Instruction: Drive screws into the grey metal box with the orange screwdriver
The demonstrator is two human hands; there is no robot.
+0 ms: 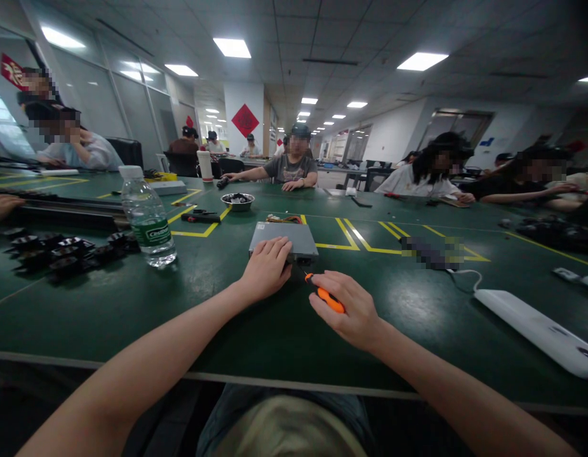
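Observation:
A grey metal computer power supply (pixel 301 238) lies flat on the green table in front of me, its bundle of coloured cables (pixel 283 219) at the far side. My left hand (pixel 268 270) rests on its near left part, fingers stretched out over the top. In my right hand (pixel 348 304) is a screwdriver with an orange and black handle (pixel 329 299). Its thin shaft points up and left toward the near face of the power supply, close to the socket. Whether the tip touches a screw I cannot tell.
A water bottle (pixel 148 222) stands left, beside several black parts (pixel 65 254). A metal bowl (pixel 237 202) and a black tool (pixel 201 217) lie beyond. Right is a white power bank-like device (pixel 532 327) with a cable. Other people sit around the table (pixel 218 330), one opposite (pixel 294 168).

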